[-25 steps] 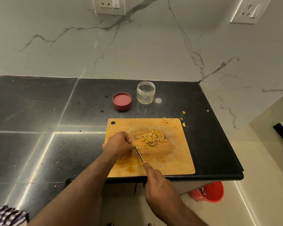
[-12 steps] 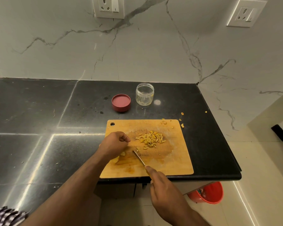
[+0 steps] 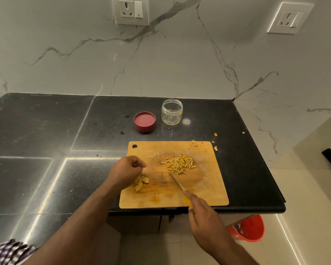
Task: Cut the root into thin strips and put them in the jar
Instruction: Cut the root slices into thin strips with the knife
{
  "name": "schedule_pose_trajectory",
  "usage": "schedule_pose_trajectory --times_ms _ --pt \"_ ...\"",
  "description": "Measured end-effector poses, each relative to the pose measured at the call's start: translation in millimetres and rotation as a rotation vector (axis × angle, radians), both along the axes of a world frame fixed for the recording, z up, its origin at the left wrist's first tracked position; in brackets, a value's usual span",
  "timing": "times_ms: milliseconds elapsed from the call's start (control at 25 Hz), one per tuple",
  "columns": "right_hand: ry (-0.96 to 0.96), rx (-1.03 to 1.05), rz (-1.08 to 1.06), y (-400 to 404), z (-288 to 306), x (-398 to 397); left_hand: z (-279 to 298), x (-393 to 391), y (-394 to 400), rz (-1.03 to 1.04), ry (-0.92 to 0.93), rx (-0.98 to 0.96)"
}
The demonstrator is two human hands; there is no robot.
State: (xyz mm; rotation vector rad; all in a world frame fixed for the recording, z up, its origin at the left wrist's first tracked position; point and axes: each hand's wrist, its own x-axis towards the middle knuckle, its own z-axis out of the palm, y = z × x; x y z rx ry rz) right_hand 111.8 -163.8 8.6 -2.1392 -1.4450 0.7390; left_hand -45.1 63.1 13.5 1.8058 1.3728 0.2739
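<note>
Wooden board [image 3: 214, 196] at counter edge | right grip [image 3: 204, 222] holds knife [image 3: 177, 182] | left grip [image 3: 125, 172] curled, empty

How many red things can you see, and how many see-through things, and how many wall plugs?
Red things: 2, the jar lid and the bucket
See-through things: 1, the glass jar
Wall plugs: 2, one and another
Total: 5

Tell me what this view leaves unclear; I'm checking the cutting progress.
Head view:
- knife handle: hidden inside the right hand.
- Uncut root pieces: partly covered by the left hand.
- jar: clear glass, too small to tell if strips lie inside.
</note>
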Motion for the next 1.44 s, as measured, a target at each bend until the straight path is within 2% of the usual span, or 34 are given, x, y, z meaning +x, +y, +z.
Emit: schedule_pose_trajectory --times_ms 80,200,440,600,840,1080,1280,1440 --pt "0.010 0.036 -0.079 2.4 1.5 5.9 1.0 -7.0 2.7 0.031 -0.010 -0.011" --pt "0.042 0.060 -0.045 6.7 5.9 2.1 2.4 -13.9 6.0 0.019 0.016 -0.021" --pt "0.093 0.046 0.000 13.8 3.5 -11.5 6.7 -10.3 -5.3 -0.166 0.157 0.036" --pt "0.102 0.065 0.015 17.2 4.2 -14.5 1.4 -1.5 -19.3 -0.271 0.246 0.161" --pt "0.107 0.056 -0.009 15.6 1.6 -12.2 2.0 1.6 -21.7 -0.260 0.200 0.170" --pt "0.117 0.063 -0.044 11.9 1.3 -8.9 3.9 10.9 -19.3 -0.122 0.020 0.106" --pt "0.119 0.053 -0.062 10.8 3.9 -7.7 -3.4 33.4 -20.2 -0.171 0.047 0.101" --pt "0.128 0.049 -0.067 9.0 5.5 -7.5 -12.2 39.9 -18.8 -0.175 0.155 0.196"
